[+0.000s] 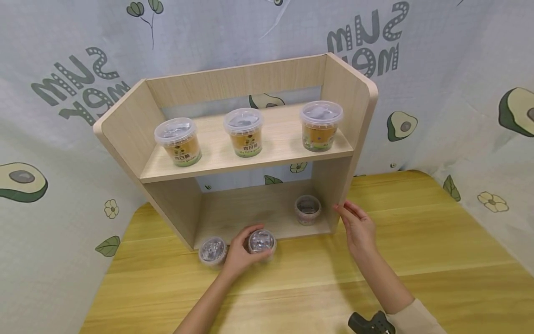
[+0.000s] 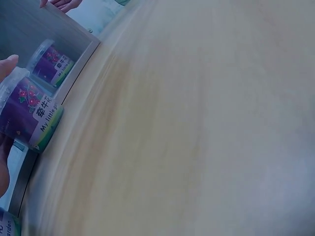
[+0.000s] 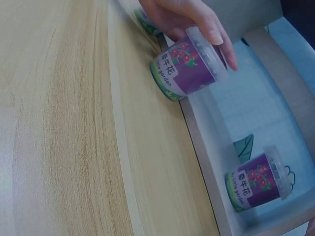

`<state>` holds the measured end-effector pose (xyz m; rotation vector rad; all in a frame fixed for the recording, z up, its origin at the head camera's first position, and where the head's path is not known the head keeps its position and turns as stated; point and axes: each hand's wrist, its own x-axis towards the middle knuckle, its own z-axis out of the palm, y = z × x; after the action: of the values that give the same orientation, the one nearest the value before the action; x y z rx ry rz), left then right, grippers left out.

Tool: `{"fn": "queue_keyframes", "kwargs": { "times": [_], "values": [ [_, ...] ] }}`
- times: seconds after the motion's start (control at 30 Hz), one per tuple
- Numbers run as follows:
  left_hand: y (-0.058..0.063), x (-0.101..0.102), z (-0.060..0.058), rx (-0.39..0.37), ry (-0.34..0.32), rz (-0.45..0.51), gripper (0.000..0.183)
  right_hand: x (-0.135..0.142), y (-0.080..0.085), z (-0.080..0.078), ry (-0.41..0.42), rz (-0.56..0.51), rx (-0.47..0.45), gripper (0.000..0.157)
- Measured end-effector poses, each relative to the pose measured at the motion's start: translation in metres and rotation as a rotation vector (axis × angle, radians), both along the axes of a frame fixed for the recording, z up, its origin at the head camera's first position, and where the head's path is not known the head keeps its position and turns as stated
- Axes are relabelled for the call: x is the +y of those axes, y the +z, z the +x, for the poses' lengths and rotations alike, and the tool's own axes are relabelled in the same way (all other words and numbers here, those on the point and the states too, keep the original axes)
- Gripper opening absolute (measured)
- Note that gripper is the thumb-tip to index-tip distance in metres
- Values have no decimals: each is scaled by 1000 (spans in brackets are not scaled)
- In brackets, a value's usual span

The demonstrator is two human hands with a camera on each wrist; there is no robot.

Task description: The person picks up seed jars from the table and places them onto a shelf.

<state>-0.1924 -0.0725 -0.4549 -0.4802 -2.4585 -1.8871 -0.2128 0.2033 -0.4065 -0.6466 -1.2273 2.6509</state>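
Observation:
My left hand (image 1: 241, 254) grips a clear-lidded plastic cup (image 1: 262, 242) with a purple label, thumb on one side and fingers on the other. That cup (image 3: 184, 66) is at the front edge of the wooden shelf's lower board. A second purple cup (image 1: 212, 251) stands left of the hand, by the same edge. Another purple cup (image 3: 256, 182) sits inside the lower compartment at the right. At the shelf's right side panel (image 1: 348, 134), my right hand (image 1: 359, 229) holds the front edge between thumb and fingers, low down.
On the upper board (image 1: 283, 125) of the shelf stand three lidded cups with orange and green labels: a left one (image 1: 182, 146), a middle one (image 1: 246, 139) and a right one (image 1: 320, 134). Below is a wood-grain table (image 1: 417, 241). A patterned cloth (image 1: 442, 93) hangs behind.

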Motion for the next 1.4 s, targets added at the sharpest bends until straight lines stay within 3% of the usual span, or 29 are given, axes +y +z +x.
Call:
{"fn": "queue_keyframes", "kwargs": {
  "times": [0.27,0.63,0.77,1.03,1.13,1.4],
  "values": [
    [-4,-1,2,55,-25,13,63,0,-1,-1,-13,-6,2,19],
    [3,-1,0,-38,-7,10,65,0,-1,-1,-6,1,0,18],
    [15,1,-3,-90,5,38,66,0,-1,-1,-7,-1,3,18],
    [55,5,-13,-62,-12,34,63,0,-1,0,-7,-13,5,18],
    [64,5,-17,-37,-22,19,63,1,-1,0,-11,-19,6,19],
    [46,2,-36,5,-26,5,64,0,0,1,0,-16,-1,18]
  ]
}}
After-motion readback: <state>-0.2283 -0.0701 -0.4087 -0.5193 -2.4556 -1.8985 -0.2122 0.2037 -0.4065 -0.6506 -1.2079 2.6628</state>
